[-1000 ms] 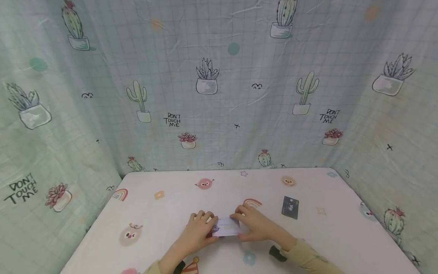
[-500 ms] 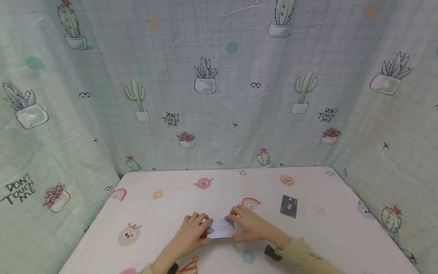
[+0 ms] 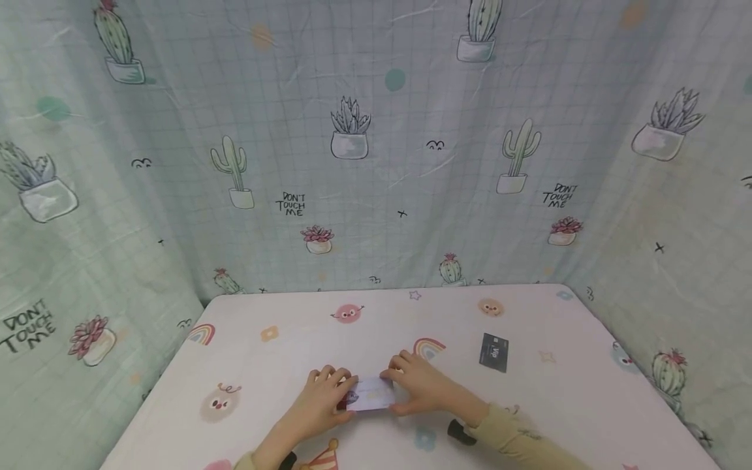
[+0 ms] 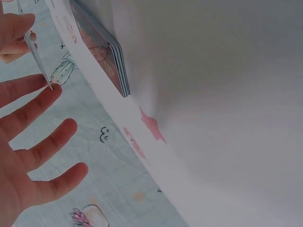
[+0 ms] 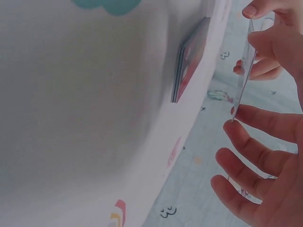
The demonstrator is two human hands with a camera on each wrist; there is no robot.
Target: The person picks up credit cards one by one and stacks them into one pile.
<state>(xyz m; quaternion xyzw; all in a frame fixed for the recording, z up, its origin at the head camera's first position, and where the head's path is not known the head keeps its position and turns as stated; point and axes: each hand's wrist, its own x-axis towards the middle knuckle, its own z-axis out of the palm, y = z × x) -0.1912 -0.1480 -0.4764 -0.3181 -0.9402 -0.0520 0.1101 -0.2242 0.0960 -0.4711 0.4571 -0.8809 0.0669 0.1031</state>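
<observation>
A pale card (image 3: pixel 371 394) is held between both hands, above the table. My left hand (image 3: pixel 320 399) pinches its left end, and my right hand (image 3: pixel 424 386) pinches the opposite end. Seen almost edge-on in the left wrist view, the card (image 4: pixel 36 56) reaches the fingertips of the left hand (image 4: pixel 33 142). The right wrist view shows the right hand (image 5: pixel 265 161) with fingers at the edge of the same card (image 5: pixel 245 71). A stack of cards (image 4: pixel 102 53) with a reddish top lies on the table under the held card. From the head it is mostly hidden.
A black card marked "Vip" (image 3: pixel 494 352) lies on the patterned white table (image 3: pixel 329 333), right of the hands. A pale curtain (image 3: pixel 376 248) printed with cacti hangs behind the table and at both sides. Dark straps (image 3: pixel 461 432) show near the wrists.
Both hands and the pale card between them have shifted slightly left in the head view, more than the table pattern has. The grip on the card looks the same.
</observation>
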